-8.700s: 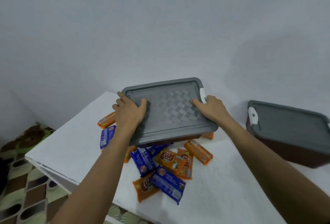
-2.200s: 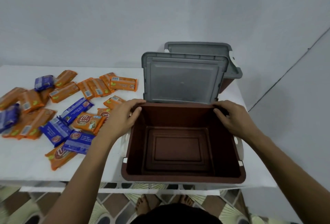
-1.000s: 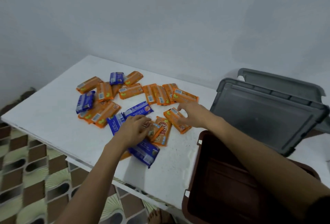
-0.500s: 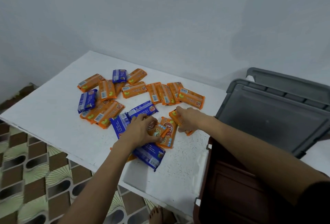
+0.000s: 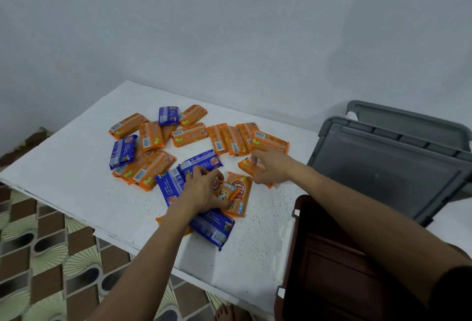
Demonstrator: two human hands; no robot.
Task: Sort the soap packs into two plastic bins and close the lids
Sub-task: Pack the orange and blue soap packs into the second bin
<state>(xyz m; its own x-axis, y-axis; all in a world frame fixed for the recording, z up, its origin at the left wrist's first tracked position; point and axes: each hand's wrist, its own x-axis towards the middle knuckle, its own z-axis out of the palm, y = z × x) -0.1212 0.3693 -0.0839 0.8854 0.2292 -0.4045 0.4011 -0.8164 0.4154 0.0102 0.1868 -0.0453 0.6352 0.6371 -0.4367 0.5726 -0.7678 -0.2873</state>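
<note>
Left of the open bin (image 5: 319,256), left hand (image 5: 201,191) grips an orange pack (image 5: 228,189) and right hand (image 5: 272,169) pinches a second pack (image 5: 248,167), apparently gathering orange for it.

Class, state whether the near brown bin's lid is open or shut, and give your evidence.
Open. The grey lid stands raised behind the brown bin, whose inside shows.
</note>
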